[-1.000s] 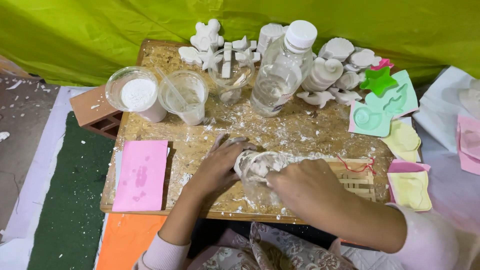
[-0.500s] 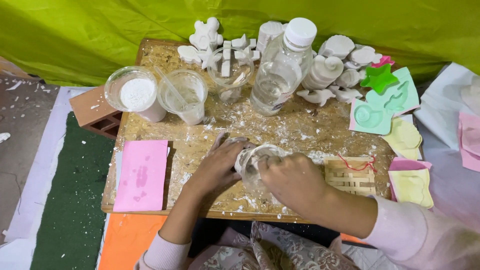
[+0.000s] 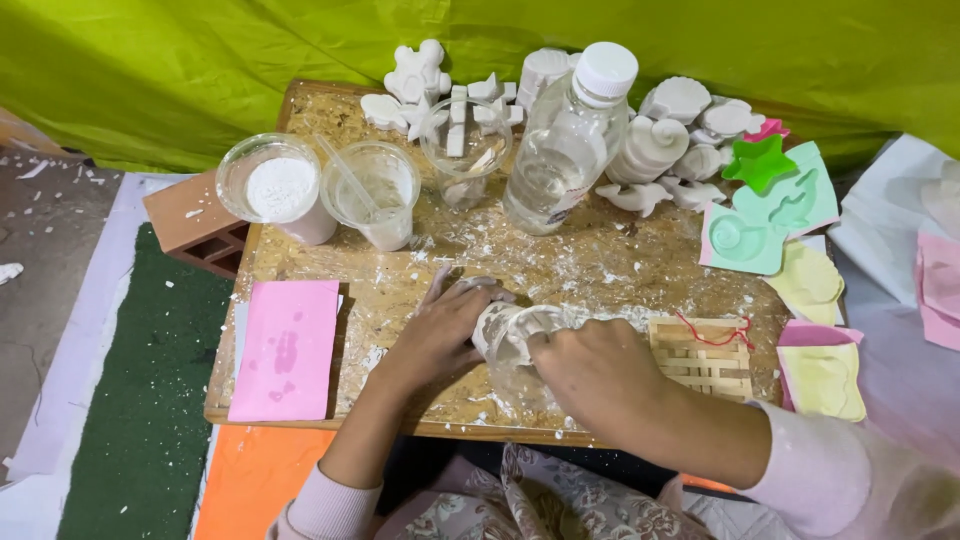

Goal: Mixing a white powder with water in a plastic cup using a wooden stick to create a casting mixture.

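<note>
- A bright yellow-green cloth (image 3: 200, 70) is hung at the far side.
- A speckled tan board (image 3: 620, 270), dusted white, is seen as the table top.
- A pink mould (image 3: 285, 350) is laid at the near left.
- White powder is held in a clear cup (image 3: 278, 188).
- A white cap is worn by the clear bottle (image 3: 565, 150).
- White cast figures (image 3: 680, 130) are grouped far right.
- Mint-green moulds (image 3: 770, 215) and pale yellow moulds (image 3: 820, 380) are set right.
- A dark green mat (image 3: 140, 420) is spread left.

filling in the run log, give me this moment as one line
left hand: holding clear cup | right hand: on cup rim | cup: on its side on board | nearby: bottle, pink mold
</note>
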